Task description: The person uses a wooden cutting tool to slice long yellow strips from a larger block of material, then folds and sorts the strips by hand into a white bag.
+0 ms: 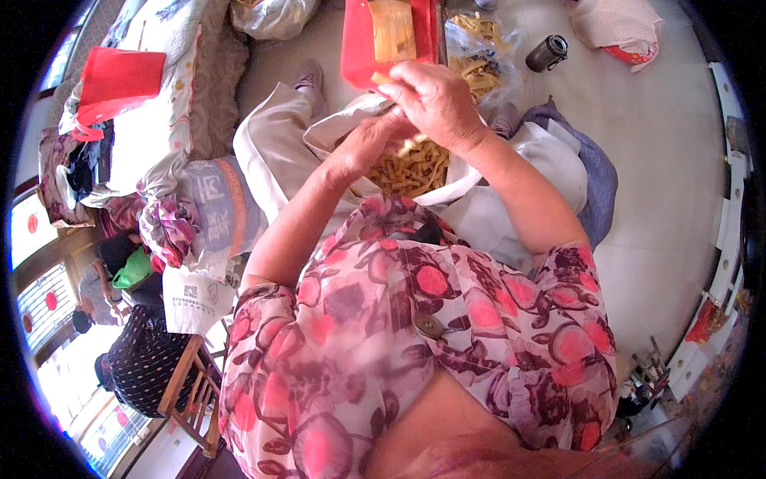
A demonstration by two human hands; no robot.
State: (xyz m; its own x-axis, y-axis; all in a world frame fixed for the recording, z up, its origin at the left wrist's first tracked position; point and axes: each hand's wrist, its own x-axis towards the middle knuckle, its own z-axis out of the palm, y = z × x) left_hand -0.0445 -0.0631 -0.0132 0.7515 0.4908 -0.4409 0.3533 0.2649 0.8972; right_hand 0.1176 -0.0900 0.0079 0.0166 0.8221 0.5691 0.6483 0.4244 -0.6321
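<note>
My right hand [439, 104] is closed around a short yellow-brown strip [382, 78], whose end sticks out past the thumb. Just below and to its left is my left hand [375, 142], its fingers curled in and partly hidden behind the right hand; what they hold, if anything, I cannot make out. Under both hands, a pale cloth sack [463, 182] lies open across my lap. Many cut yellow-brown strips [411, 169] fill its mouth. Beyond my hands, a yellow-brown slab [392, 32] rests on a red tray [357, 60].
Clear plastic bags of strips [483, 72] lie right of the tray, near a dark flask [547, 53] on the floor. A cloth-covered bundle [618, 28] is at the far right. To the left are a red bag [124, 80], a printed sack [219, 203] and a wooden chair [182, 375]; people sit beyond.
</note>
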